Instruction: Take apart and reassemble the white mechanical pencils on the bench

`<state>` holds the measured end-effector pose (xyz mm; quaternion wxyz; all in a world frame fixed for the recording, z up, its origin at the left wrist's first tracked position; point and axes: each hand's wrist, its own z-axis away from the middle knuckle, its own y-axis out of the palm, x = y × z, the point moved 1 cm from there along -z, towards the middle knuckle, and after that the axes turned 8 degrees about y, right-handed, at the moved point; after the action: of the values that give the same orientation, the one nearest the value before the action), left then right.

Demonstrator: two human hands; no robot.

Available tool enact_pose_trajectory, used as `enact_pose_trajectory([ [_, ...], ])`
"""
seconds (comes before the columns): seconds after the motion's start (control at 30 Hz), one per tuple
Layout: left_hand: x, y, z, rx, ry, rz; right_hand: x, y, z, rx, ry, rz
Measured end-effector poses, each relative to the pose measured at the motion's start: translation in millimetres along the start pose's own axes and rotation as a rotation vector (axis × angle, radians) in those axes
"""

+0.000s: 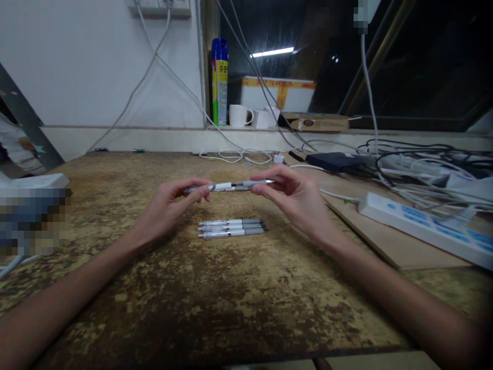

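Observation:
Between my hands, above the worn wooden table (215, 288), a white and grey pen (223, 186) is held level. My left hand (173, 201) pinches its clear left end. At its grey right part, the fingertips of my right hand (295, 195) are closed on it. A dark gap shows between the pen's white barrel and its grey part. Just behind and below the held pen, part of another pen (241, 189) shows, mostly hidden. Nearer to me, several similar pens (233, 227) lie side by side on the table, tips to the right.
A white power strip (423, 223) rests on a brown board (370, 226) at the right, with tangled cables (419, 164) behind. A spray can (220, 85) and a white mug (239, 116) stand on the window ledge. A partly blurred object (34, 205) is at the left edge.

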<state>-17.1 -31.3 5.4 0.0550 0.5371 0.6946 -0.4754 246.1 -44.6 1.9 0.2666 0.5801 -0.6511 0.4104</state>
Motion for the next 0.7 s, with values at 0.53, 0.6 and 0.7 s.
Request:
enact_pose_trajectory([
  [0.53,2.2,14.9,3.6,0.032,-0.16,0.245,0.3,-1.7,4.2,0.031,0.049,0.021],
  [0.6,1.8,17.4,4.6,0.065,-0.166,0.243,-0.6,1.5,6.1,0.044,0.065,0.046],
  [0.7,3.5,18.1,5.2,0.058,-0.177,0.216,-2.7,4.4,7.3,0.026,0.094,0.059],
])
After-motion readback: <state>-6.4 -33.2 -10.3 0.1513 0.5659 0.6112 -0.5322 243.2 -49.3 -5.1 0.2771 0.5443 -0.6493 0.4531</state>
